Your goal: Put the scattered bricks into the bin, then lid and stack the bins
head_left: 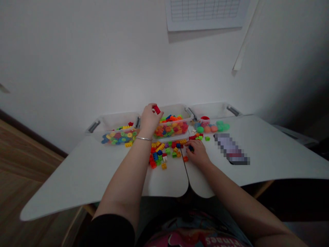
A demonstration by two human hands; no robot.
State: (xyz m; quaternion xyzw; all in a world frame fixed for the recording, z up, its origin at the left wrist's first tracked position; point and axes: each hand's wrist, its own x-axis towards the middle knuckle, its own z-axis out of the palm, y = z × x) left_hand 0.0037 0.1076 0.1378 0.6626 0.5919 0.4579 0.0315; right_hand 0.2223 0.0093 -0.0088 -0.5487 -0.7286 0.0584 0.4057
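Observation:
My left hand (149,118) is raised over the middle clear bin (172,127), its fingers pinched on a red brick (156,109). A silver bracelet circles that wrist. That bin is full of mixed coloured bricks. My right hand (197,151) rests on the white table (269,151), fingers curled over a dark blue brick (190,148) at the edge of a loose pile of coloured bricks (166,152).
A left bin (118,135) holds more coloured pieces. A right bin (214,113) has round green and orange pieces and a red-lidded item beside it. A blurred flat object (231,149) lies right of my right hand. A wall stands right behind the bins.

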